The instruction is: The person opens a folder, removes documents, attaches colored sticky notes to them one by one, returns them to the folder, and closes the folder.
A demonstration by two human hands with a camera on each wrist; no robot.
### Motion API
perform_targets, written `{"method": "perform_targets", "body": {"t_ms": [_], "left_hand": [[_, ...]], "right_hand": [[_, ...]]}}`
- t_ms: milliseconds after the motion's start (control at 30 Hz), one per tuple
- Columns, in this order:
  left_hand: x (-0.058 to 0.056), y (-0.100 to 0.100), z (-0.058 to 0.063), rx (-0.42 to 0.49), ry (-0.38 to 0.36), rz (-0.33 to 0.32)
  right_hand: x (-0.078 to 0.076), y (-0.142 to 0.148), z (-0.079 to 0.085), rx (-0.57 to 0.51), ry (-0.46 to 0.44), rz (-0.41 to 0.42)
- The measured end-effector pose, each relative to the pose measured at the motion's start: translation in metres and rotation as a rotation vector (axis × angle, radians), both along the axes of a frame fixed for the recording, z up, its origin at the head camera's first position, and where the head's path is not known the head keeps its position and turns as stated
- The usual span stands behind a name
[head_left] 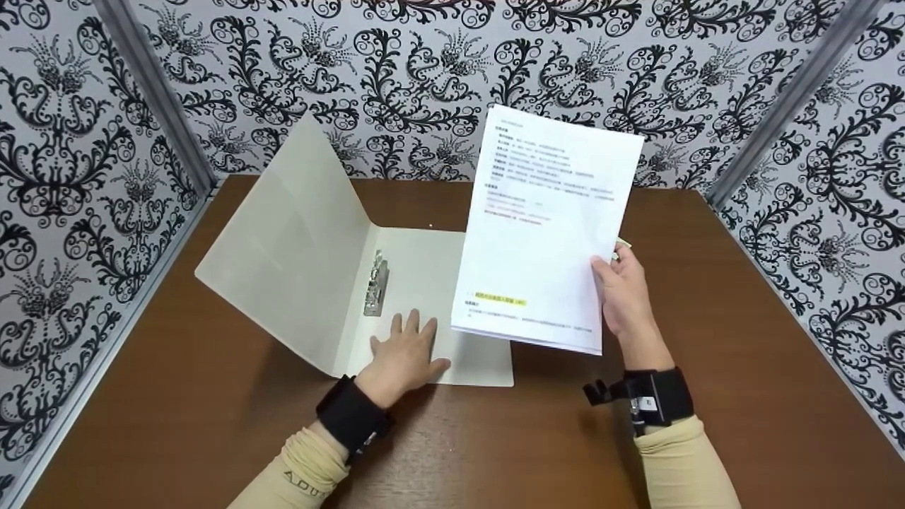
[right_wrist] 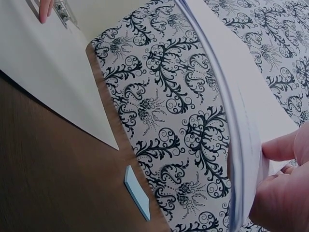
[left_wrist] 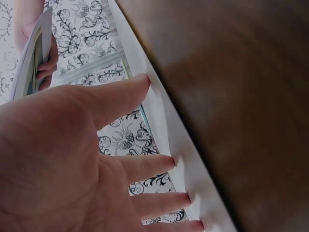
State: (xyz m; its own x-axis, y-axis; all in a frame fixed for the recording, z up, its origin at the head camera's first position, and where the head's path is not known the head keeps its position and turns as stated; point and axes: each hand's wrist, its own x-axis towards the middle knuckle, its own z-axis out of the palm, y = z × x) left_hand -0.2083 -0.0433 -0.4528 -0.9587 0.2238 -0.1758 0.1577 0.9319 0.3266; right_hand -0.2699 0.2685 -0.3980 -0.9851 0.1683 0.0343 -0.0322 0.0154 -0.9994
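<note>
1. Head view: the right hand [head_left: 628, 295] pinches the paper stack [head_left: 541, 247] by its right edge, held up on the right.
2. The left hand [head_left: 404, 359] rests on the near part of the folder [head_left: 283, 240], fingers spread, gripping nothing.
3. The paper looks light and bendy. Sheets could slide apart, so pinch them all together at an edge.
4. The folder looks stiffer; press its flat side, right of the metal clip [head_left: 376, 286].

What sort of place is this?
Probably a small booth set up for recording tabletop work. Patterned panels joined by metal posts enclose three sides of the brown table, and the person wears black wrist straps, likely camera mounts.
</note>
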Motion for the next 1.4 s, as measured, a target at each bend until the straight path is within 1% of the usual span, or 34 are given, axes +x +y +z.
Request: {"method": "perform_targets", "body": {"t_ms": [133, 367, 633, 867, 1133, 1267, 1400], "left_hand": [[-0.005, -0.008, 0.002, -0.002, -0.022, 0.008], [-0.015, -0.023, 0.006, 0.022, -0.082, 0.021], [-0.025, -0.041, 0.01, 0.012, -0.13, 0.031], [-0.034, -0.061, 0.011, 0.022, -0.141, 0.04], [-0.047, -0.083, 0.01, 0.028, -0.155, 0.057], [-0.051, -0.092, 0.01, 0.024, -0.163, 0.07], [-0.054, -0.1, 0.009, 0.019, -0.164, 0.075]], "right_hand": [[0.0, 0.0, -0.001, -0.004, -0.001, 0.005], [-0.001, 0.001, -0.001, -0.035, 0.003, 0.022], [-0.001, 0.004, 0.001, -0.035, -0.005, 0.021], [-0.002, 0.002, 0.0, -0.025, -0.015, 0.024], [-0.002, 0.0, -0.005, -0.029, -0.029, 0.065], [-0.001, -0.004, -0.007, -0.006, -0.047, 0.095], [-0.002, -0.008, -0.013, 0.044, -0.08, 0.12]]}}
